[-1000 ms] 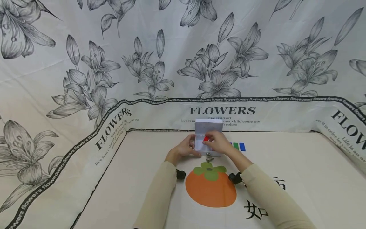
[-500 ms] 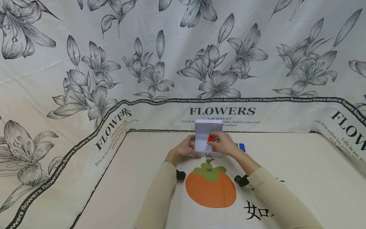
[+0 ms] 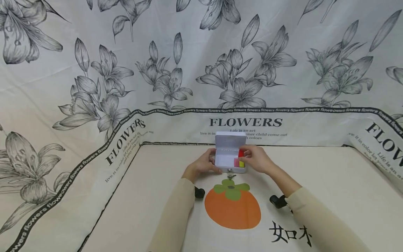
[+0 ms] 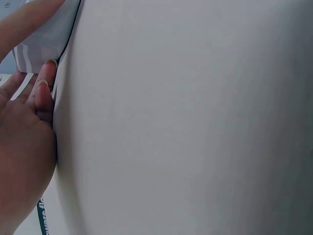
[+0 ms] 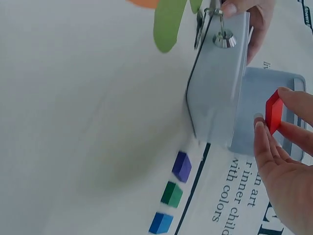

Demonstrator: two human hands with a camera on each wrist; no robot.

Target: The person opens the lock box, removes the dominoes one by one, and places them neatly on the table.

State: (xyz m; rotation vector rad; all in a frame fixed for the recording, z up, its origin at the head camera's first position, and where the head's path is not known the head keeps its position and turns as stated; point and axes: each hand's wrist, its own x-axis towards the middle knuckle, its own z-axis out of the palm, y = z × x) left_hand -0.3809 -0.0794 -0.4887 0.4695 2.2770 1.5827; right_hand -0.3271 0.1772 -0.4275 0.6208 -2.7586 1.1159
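Observation:
A small pale metal lock box [image 3: 227, 141] stands on the cloth with its lid raised. My left hand [image 3: 203, 162] grips its left side, the thumb along the front. In the left wrist view, fingers [image 4: 44, 95] lie against the box's corner. My right hand [image 3: 258, 159] pinches a red block [image 5: 274, 111] between thumb and fingers, at the right side of the box opening. Inside, at the right end, lie a pink block [image 3: 236, 162] and a yellow block [image 3: 241, 164]. Whether the red block touches anything in the box I cannot tell.
Beside the box, a purple block [image 5: 181, 166], a green block [image 5: 171, 195] and a blue block [image 5: 161, 223] lie in a row, hidden by my right hand in the head view. Keys [image 5: 198, 29] hang at the box's lock [image 5: 224, 39]. A floral cloth wall [image 3: 176, 91] rises behind.
My right hand has moved right across the box with the red block, baring the pink and yellow blocks and covering the green and blue ones. My left hand has stayed put.

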